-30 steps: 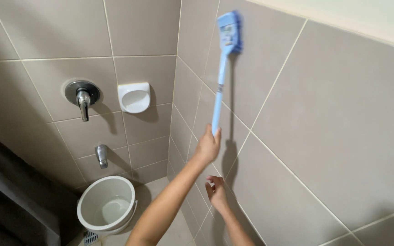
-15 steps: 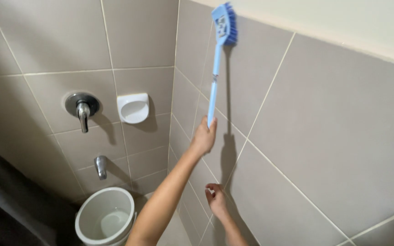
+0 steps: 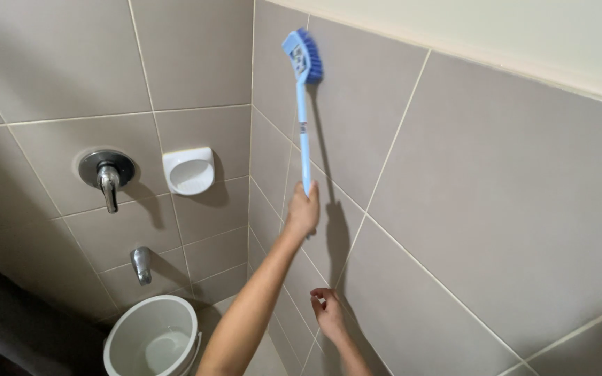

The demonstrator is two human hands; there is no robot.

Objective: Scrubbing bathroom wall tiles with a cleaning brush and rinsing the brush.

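Long-handled blue plastic scrub brush (image 3: 303, 104), held nearly upright against the grey tiled side wall (image 3: 454, 209). Bristled head at the top, darker blue bristles turned toward the tile, just below the pale painted band (image 3: 524, 35) that caps the tiling. Bristles touching the tile or very close; exact contact hard to judge from this angle. Handle running straight down into the left hand (image 3: 303, 211).

Left hand: arm stretched up and forward, fingers wrapped tight round the bottom end of the handle, fist closed on it.

Right hand (image 3: 329, 313): lower, close to the same wall, beneath the left. Fingers loosely curled, tips drawn toward the thumb; nothing clearly in them (small pinch possible, cannot tell). Whether it touches the tile, also unclear.

Shadow of brush and arm falling on the tile just right of the handle.

Surroundings, back wall, same grey tile with pale grout:
- round chrome shower valve with lever handle (image 3: 107, 172), left of centre
- white ceramic recessed soap dish (image 3: 189, 170), just right of the valve, near the corner
- short chrome spout (image 3: 141, 264), below the valve
- white round plastic bucket (image 3: 152, 339) on the floor under the spout, open top, a little water showing at the bottom
- dark curtain-like surface (image 3: 15, 327) at lower left edge, detail not readable
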